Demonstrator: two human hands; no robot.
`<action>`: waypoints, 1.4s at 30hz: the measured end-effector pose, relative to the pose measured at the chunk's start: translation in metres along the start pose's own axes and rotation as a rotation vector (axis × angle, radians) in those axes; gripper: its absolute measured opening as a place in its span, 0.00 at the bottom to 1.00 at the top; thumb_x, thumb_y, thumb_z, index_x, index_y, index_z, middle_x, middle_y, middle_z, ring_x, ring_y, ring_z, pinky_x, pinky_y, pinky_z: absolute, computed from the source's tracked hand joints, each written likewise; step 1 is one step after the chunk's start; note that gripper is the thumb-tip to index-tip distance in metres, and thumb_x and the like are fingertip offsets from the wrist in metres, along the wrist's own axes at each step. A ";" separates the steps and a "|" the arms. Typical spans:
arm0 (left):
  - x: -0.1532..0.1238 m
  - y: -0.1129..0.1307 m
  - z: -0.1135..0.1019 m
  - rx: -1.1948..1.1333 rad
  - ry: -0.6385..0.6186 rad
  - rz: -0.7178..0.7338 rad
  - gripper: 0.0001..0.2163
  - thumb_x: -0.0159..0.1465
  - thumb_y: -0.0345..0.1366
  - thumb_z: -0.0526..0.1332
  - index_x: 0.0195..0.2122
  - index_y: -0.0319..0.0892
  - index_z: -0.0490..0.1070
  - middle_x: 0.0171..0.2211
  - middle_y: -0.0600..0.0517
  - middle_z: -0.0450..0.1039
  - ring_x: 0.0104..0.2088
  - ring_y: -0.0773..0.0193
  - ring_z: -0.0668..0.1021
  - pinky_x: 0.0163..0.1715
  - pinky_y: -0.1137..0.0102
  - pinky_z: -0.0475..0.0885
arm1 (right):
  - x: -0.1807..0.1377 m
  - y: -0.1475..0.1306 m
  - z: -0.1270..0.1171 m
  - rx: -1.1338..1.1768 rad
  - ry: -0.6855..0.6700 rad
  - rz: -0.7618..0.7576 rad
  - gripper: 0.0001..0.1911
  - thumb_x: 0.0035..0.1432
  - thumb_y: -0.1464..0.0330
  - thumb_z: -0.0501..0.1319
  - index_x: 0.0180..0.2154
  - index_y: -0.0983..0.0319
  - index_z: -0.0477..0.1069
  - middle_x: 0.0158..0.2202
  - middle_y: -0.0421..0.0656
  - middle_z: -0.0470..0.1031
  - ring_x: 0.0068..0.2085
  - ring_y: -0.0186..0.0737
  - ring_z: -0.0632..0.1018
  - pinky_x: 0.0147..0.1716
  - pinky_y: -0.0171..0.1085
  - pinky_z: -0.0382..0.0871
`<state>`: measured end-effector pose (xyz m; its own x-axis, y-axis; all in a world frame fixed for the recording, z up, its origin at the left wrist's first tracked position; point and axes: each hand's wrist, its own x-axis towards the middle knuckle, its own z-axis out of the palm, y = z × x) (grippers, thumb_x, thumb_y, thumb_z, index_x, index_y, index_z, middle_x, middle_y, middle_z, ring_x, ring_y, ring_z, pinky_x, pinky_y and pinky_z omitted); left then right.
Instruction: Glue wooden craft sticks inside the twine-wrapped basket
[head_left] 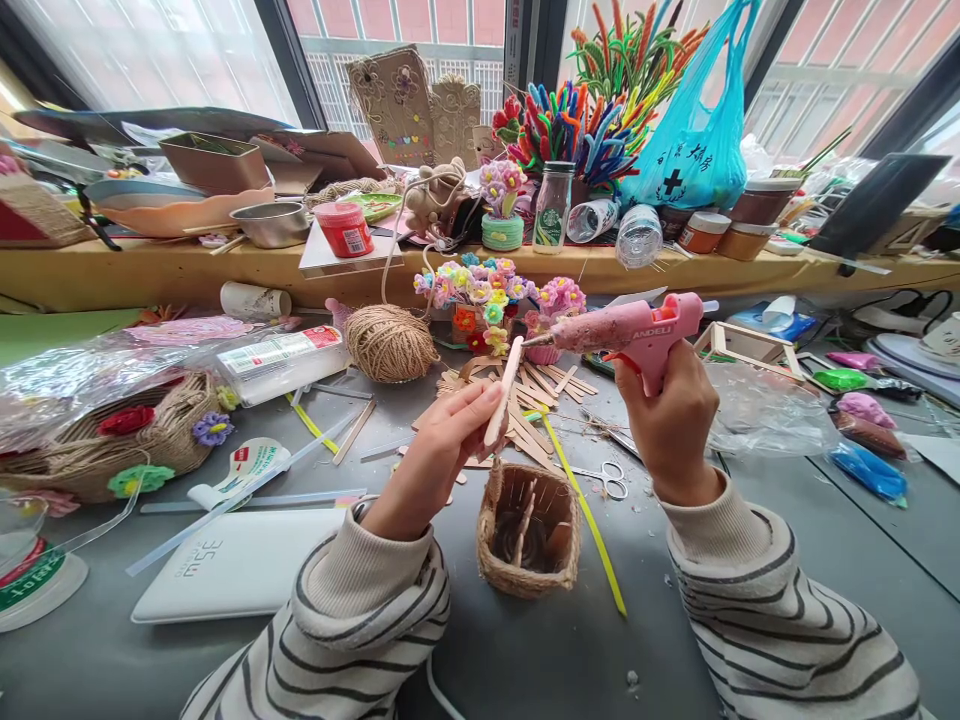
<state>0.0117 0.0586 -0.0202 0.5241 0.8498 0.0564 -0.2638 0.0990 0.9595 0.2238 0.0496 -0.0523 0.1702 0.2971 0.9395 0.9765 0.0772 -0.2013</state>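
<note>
My left hand [459, 440] pinches a wooden craft stick [505, 392], which stands tilted with its upper end free. In my right hand [670, 420] is a pink hot glue gun [630, 333], its nozzle pointing left at the top of the stick. Whether the tip touches the stick I cannot tell. Below the hands a small twine-wrapped basket [491, 570] sits on the table, with a wooden divider [525, 525] inside. Loose craft sticks [559, 385] lie spread behind it.
A ball of twine [390, 343] and crocheted flowers [480, 290] stand behind. Scissors [611, 480] and a yellow pipe cleaner [589, 520] lie right of the basket. A white power bank [240, 565] lies left. Crowded on the shelf [247, 272] are jars, pipe cleaners and a blue bag [690, 130].
</note>
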 end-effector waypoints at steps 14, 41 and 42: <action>0.001 -0.001 -0.001 0.006 -0.018 0.003 0.15 0.61 0.41 0.58 0.20 0.40 0.59 0.17 0.58 0.55 0.19 0.72 0.57 0.21 0.73 0.53 | 0.000 0.002 0.001 -0.018 -0.016 0.000 0.16 0.58 0.53 0.53 0.29 0.59 0.59 0.22 0.41 0.65 0.24 0.40 0.70 0.22 0.37 0.61; -0.003 0.008 -0.005 -0.005 -0.004 0.038 0.16 0.61 0.40 0.59 0.20 0.40 0.60 0.17 0.58 0.56 0.18 0.73 0.57 0.21 0.74 0.55 | 0.018 0.017 -0.005 -0.133 -0.422 0.334 0.17 0.53 0.53 0.57 0.27 0.59 0.60 0.21 0.39 0.62 0.24 0.38 0.66 0.25 0.37 0.59; -0.004 0.010 -0.006 -0.009 0.001 0.055 0.16 0.61 0.40 0.59 0.20 0.40 0.60 0.17 0.58 0.56 0.18 0.73 0.57 0.21 0.74 0.55 | 0.020 0.020 -0.005 -0.148 -0.480 0.337 0.17 0.52 0.54 0.58 0.26 0.60 0.61 0.23 0.40 0.63 0.25 0.38 0.67 0.25 0.37 0.59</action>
<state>0.0021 0.0594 -0.0125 0.5074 0.8548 0.1089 -0.2996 0.0565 0.9524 0.2473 0.0523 -0.0366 0.4285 0.6813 0.5934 0.8930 -0.2193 -0.3931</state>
